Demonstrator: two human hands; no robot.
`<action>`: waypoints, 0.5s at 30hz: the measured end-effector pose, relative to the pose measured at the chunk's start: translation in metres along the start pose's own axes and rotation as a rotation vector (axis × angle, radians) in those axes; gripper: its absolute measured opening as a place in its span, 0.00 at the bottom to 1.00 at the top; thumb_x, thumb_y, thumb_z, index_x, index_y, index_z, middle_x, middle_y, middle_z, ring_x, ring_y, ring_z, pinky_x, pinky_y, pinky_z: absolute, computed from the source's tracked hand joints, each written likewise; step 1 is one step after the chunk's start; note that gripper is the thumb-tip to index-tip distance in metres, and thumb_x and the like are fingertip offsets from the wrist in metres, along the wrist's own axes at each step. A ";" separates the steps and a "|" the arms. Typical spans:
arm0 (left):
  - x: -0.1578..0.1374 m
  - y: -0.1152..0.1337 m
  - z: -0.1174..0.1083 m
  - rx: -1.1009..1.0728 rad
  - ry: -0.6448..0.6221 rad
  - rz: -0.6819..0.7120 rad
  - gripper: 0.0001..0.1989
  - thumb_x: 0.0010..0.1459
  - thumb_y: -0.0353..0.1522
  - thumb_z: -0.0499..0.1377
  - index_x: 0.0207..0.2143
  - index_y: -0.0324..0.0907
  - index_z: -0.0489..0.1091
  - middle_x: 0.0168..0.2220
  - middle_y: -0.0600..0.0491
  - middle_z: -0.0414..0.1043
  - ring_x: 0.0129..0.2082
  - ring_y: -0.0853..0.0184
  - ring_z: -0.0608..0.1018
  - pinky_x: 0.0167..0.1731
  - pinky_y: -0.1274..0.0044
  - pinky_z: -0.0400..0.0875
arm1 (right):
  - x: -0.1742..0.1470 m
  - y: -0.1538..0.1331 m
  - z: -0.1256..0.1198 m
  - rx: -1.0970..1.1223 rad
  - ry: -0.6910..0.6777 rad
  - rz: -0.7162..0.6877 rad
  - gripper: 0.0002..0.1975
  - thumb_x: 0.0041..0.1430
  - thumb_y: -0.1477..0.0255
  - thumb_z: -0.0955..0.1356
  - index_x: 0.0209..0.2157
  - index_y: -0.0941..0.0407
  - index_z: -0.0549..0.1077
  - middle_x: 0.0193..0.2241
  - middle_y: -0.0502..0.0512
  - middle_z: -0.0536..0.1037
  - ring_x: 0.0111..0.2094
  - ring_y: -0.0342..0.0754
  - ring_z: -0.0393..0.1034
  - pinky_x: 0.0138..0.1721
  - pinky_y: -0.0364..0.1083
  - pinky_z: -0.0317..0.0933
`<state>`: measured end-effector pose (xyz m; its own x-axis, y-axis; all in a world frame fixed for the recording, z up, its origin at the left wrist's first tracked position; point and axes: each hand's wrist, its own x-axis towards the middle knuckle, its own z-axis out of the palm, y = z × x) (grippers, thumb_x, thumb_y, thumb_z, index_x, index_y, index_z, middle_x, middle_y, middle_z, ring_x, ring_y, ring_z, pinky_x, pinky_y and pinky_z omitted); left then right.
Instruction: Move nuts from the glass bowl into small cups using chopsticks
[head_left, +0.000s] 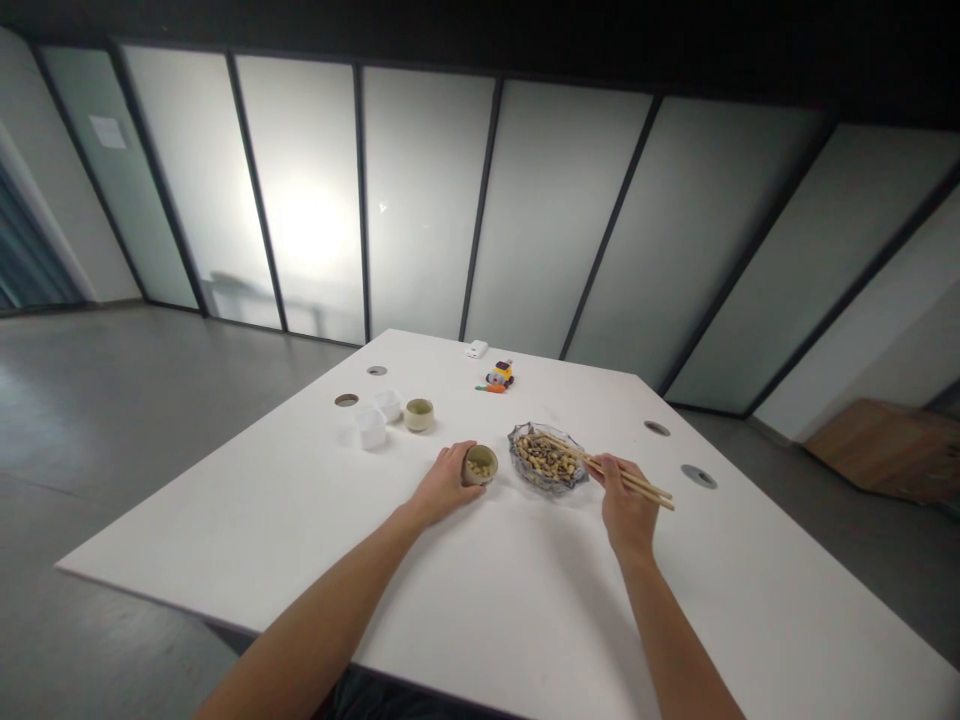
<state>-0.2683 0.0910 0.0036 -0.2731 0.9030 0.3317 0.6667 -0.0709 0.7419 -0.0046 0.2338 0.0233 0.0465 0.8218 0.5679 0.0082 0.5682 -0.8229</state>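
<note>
My left hand (448, 485) is wrapped round a small greenish cup (480, 478), tilted a little toward me, with a few pale pieces at its bottom. In my right hand (628, 505) is a pair of wooden chopsticks (637, 483). Their tips reach into a clear glass bowl (549, 490) filled with small brown and tan pieces that look like nuts or beans. Whether the tips pinch a piece is too small to tell. The bowl stands just right of the cup, between my two hands.
Left of the cup stand a second greenish cup (418, 415) and two white plastic containers (370, 428). Farther back lie a yellow toy car (500, 374), an orange carrot-shaped piece (493, 389) and a white box-like object (476, 349). Round holes (699, 476) pierce the white table (300, 530).
</note>
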 end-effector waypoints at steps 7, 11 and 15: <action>-0.001 -0.002 0.001 0.003 0.018 0.023 0.38 0.50 0.30 0.70 0.64 0.44 0.66 0.62 0.43 0.72 0.61 0.50 0.73 0.64 0.59 0.66 | -0.020 -0.019 0.024 0.310 -0.200 0.206 0.22 0.54 0.49 0.77 0.31 0.54 0.79 0.33 0.55 0.83 0.34 0.54 0.81 0.45 0.59 0.78; -0.001 -0.003 0.001 0.009 0.019 0.028 0.38 0.50 0.29 0.70 0.64 0.44 0.66 0.62 0.43 0.72 0.61 0.50 0.73 0.64 0.59 0.67 | -0.023 -0.023 0.024 0.191 -0.239 0.173 0.23 0.56 0.46 0.75 0.32 0.53 0.80 0.33 0.56 0.83 0.33 0.54 0.80 0.42 0.58 0.78; -0.001 -0.004 0.000 0.007 0.011 0.023 0.38 0.50 0.30 0.70 0.64 0.44 0.66 0.61 0.43 0.72 0.61 0.50 0.73 0.63 0.59 0.68 | -0.017 -0.020 0.014 -0.095 -0.125 -0.046 0.25 0.61 0.45 0.70 0.33 0.54 0.80 0.34 0.57 0.82 0.35 0.54 0.78 0.40 0.53 0.74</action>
<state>-0.2704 0.0904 0.0005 -0.2657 0.8963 0.3549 0.6779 -0.0880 0.7299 -0.0197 0.2089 0.0302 -0.0810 0.7970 0.5985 0.1020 0.6039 -0.7905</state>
